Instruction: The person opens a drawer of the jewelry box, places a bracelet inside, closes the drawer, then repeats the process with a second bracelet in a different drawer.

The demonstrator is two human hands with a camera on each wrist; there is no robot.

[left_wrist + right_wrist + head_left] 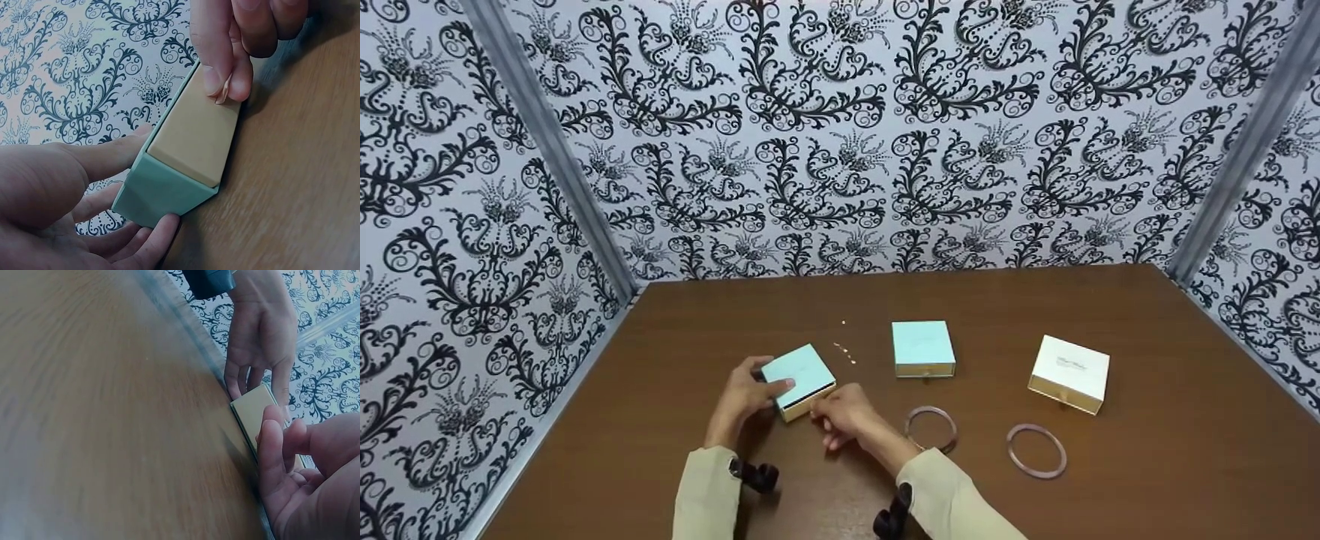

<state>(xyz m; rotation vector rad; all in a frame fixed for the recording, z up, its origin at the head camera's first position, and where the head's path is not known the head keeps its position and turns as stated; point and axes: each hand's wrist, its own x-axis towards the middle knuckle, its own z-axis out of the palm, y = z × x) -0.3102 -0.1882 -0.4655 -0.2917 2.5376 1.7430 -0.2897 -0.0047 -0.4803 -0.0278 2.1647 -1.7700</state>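
Note:
My left hand [761, 382] grips a small turquoise box [799, 373] on the brown table [1147, 465], thumb on one side and fingers on the other. The left wrist view shows the box's turquoise sleeve [160, 197] and the beige drawer front [194, 138] inside it. My right hand [829, 420] is at that front, and its thumb and forefinger [225, 84] pinch at the drawer's far edge. In the right wrist view the box [254, 410] lies between the left hand [256, 382] and my curled right fingers [275, 444].
A second turquoise box [922, 346] and a white box [1069, 373] stand to the right. Two pink bangles [931, 427] [1036, 450] lie in front of them. Small gold pieces [846, 351] lie behind the held box. Patterned walls close in three sides.

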